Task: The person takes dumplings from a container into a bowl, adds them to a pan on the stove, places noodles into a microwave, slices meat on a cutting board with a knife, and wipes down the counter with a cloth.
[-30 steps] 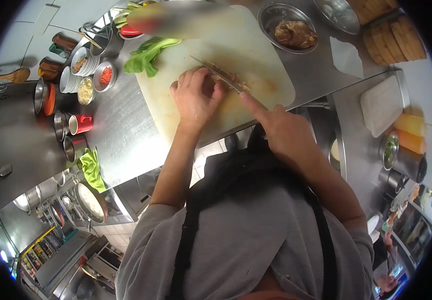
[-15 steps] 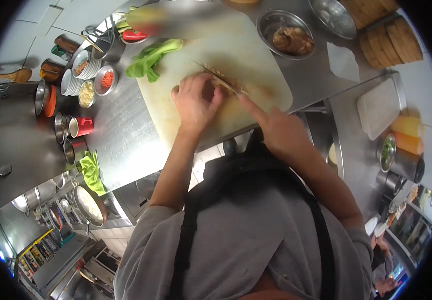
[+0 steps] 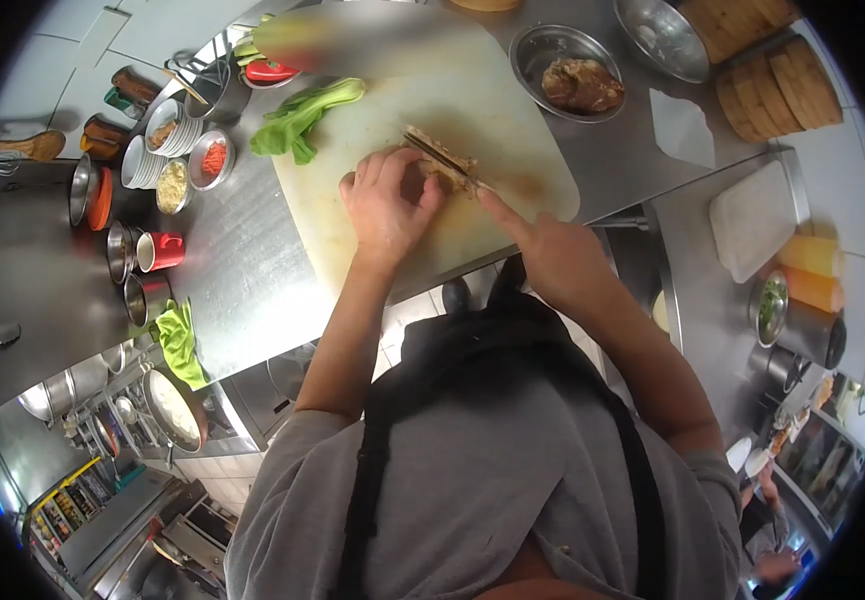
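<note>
— What's in the bowls?
— Brown meat in 1 metal bowl (image 3: 570, 60) at 1 o'clock.
— And the hands?
— Right hand (image 3: 552, 255) grips the knife (image 3: 442, 158). Left hand (image 3: 387, 205) presses the meat (image 3: 449, 165), at its 2 o'clock, on the board (image 3: 472, 110).

Bright, even light; fisheye-warped edges

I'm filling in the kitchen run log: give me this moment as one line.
left hand: pressing down brown meat | right hand: gripping knife, blade on the meat | surface: white cutting board | nearby: leafy greens
</note>
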`<state>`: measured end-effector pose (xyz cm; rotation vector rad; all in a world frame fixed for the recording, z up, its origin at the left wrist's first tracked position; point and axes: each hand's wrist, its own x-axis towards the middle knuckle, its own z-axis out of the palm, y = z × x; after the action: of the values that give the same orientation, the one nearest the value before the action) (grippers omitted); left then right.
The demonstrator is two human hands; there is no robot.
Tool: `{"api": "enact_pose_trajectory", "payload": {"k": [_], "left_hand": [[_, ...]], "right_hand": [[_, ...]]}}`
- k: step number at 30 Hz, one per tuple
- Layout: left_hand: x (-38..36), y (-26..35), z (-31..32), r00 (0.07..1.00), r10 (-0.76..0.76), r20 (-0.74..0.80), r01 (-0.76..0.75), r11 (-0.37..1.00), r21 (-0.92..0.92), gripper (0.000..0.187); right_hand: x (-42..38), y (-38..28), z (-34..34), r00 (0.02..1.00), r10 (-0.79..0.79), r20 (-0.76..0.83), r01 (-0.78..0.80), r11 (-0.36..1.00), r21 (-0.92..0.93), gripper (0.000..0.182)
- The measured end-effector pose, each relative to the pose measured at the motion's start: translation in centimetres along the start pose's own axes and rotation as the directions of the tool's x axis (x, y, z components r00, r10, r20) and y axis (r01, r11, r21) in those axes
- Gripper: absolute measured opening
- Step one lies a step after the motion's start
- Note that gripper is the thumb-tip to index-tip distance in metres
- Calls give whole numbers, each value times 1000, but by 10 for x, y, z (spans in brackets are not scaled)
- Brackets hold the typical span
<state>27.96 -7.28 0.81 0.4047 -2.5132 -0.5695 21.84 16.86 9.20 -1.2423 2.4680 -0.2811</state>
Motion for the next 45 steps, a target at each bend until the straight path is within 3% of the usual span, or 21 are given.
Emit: {"api": "enact_pose_trajectory", "payload": {"k": [6, 9, 12, 14, 17, 21, 23, 33, 36, 39, 41, 45], "left_hand": [[0, 2, -3, 1000, 14, 10, -14, 1000, -5, 37], [-2, 1, -3, 999, 35, -8, -34, 999, 17, 37], [-2, -3, -2, 998, 60, -24, -60, 998, -21, 35], [-2, -3, -3, 999, 31, -42, -33, 998, -54, 34], [-5, -4, -1, 999, 19, -48, -22, 997, -71, 32], [-3, -2, -3, 998, 50, -45, -54, 995, -80, 31], [-3, -2, -2, 997, 56, -55, -60, 995, -78, 31], [-2, -4, -1, 997, 67, -49, -70, 995, -66, 30], [-4, -6, 1, 997, 62, -48, -65, 996, -56, 32], [-3, -6, 1, 999, 37, -28, -39, 997, -70, 33], [-6, -5, 2, 999, 46, -16, -47, 998, -52, 33], [-4, -6, 4, 998, 49, -47, -52, 997, -59, 34]], "right_hand": [[5, 7, 13, 995, 45, 87, -45, 999, -1, 77], [25, 18, 27, 998, -58, -35, 59, 997, 39, 79], [23, 33, 22, 997, -72, -35, 76, 988, 131, 81], [19, 36, 16, 1000, 17, 19, -22, 968, 250, 80], [0, 31, 2, 996, 39, -81, -30, 994, 105, 80], [-40, -1, -26, 997, 14, -81, -13, 1000, 13, 80], [-52, -12, -31, 1000, 19, -6, -20, 998, -61, 81], [-56, -30, -37, 999, 22, 23, -20, 996, -85, 78], [-40, -27, -24, 999, 44, 24, -43, 999, -25, 84], [-29, -27, -20, 999, -19, -48, 19, 1000, -12, 84], [-33, -32, -20, 989, 112, 91, -103, 990, -98, 85], [-3, -29, -5, 1000, -2, -28, 2, 1000, 10, 84]]}}
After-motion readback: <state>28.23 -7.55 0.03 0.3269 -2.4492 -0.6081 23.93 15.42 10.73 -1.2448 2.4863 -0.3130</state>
